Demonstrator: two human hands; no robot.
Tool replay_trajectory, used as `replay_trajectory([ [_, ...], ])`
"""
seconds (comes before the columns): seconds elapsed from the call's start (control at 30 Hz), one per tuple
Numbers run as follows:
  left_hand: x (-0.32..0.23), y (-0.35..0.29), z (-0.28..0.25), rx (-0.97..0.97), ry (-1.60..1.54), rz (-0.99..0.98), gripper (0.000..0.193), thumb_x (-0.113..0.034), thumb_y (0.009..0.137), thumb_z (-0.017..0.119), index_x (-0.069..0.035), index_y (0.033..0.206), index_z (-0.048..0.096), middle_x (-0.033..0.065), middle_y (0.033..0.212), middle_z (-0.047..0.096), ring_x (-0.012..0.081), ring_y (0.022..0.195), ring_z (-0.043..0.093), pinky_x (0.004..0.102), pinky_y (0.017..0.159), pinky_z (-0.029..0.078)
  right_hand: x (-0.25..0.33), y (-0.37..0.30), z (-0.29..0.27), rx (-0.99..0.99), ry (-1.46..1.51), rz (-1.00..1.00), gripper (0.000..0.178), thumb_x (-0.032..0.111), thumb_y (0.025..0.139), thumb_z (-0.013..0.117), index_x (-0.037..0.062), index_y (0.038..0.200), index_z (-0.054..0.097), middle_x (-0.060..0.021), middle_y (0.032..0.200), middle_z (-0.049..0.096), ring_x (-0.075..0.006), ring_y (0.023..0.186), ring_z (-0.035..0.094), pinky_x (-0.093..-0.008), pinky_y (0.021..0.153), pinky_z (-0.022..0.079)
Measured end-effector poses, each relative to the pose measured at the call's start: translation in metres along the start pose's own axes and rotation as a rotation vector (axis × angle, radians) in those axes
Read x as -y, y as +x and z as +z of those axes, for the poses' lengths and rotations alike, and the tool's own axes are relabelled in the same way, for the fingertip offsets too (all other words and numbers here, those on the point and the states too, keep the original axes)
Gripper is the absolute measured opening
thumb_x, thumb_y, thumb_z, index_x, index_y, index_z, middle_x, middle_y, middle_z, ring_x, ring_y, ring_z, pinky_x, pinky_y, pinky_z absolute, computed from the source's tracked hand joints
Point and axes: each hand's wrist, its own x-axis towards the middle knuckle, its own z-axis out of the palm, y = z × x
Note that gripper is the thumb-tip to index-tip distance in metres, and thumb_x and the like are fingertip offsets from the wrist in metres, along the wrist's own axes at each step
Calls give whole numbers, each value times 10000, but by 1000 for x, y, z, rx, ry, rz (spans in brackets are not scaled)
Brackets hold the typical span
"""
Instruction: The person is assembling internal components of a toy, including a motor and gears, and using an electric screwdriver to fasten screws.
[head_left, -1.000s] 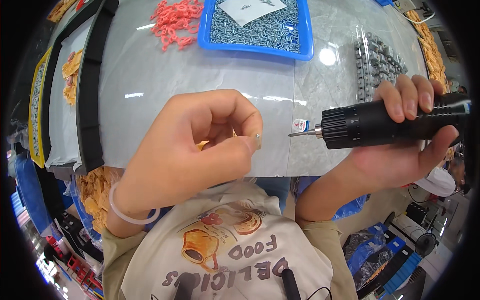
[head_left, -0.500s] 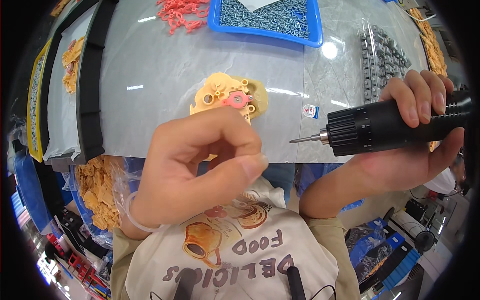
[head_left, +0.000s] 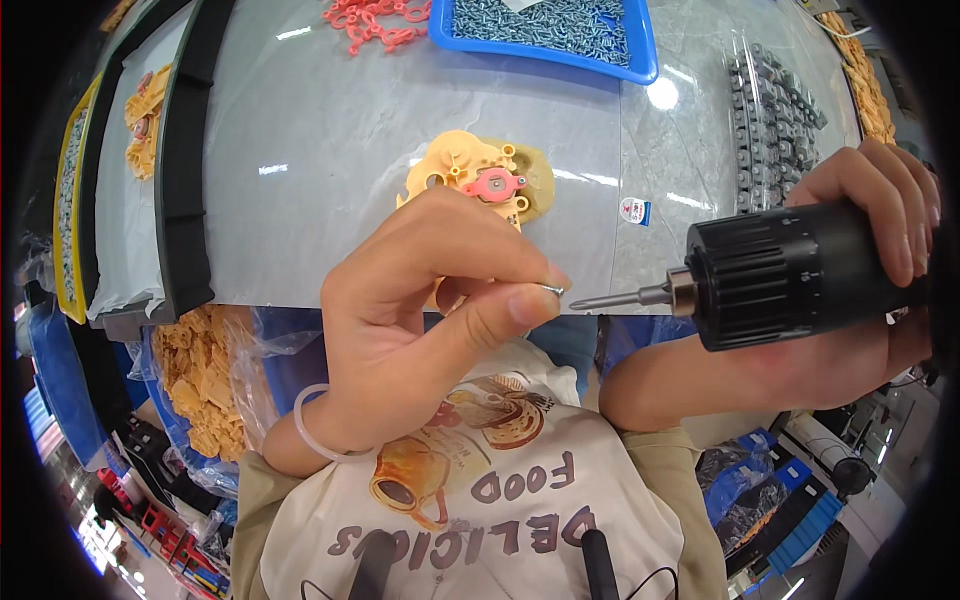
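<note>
Between thumb and forefinger, my left hand point(head_left: 440, 275) pinches a small screw point(head_left: 551, 289), its head facing right. My right hand point(head_left: 870, 210) grips a black electric screwdriver point(head_left: 790, 275), held level with its bit point(head_left: 620, 298) pointing left. The bit's tip is very close to the screw head; whether they touch I cannot tell. Behind my left hand, a yellow plastic housing point(head_left: 455, 160) lies on a tan block point(head_left: 540, 180) on the table. A pink plastic piece point(head_left: 495, 184) sits on the housing. Part of the housing is hidden by my left hand.
A blue tray point(head_left: 560, 68) of screws stands at the far side, beside loose pink parts point(head_left: 375, 20). Dark grey parts point(head_left: 765, 120) stand in rows at right. A black-edged tray point(head_left: 183, 170) with yellow parts is at left, and a bag of yellow pieces point(head_left: 205, 390) below the table edge.
My left hand has moved right, and the screw now shows at its fingertips. The screwdriver has turned slightly and come nearer the camera, its bit now close to the screw.
</note>
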Motion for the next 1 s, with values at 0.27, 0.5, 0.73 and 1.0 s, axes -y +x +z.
replay_trajectory([
  [0.27,3,-1,8,-106,-188,3,206,-222,928,678,-35,949,594,69,871,545,65,557,433,194,463,346,-7,-1,3,5,-6,-5,462,168,754,673,31,1117,422,-73,927,465,-176,793,494,-326,718,465],
  [0.5,3,-3,10,-126,-289,-42,247,-263,933,674,-36,946,577,62,858,525,80,544,444,204,433,329,15,4,0,4,-19,-4,461,174,758,668,33,1121,422,-74,931,465,-179,795,494,-328,717,465],
  [0.73,2,-2,12,-117,-332,-70,253,-274,943,659,-44,968,557,62,874,520,86,542,439,207,425,319,-18,1,4,5,-37,-13,460,180,761,663,34,1124,422,-75,934,465,-181,797,495,-330,717,465],
  [1.0,2,-3,15,-102,-394,-80,226,-248,950,651,-51,995,550,64,881,535,88,554,449,209,469,357,-14,2,5,6,-56,-13,459,187,765,657,37,1129,422,-76,938,465,-184,799,495,-332,717,465],
])
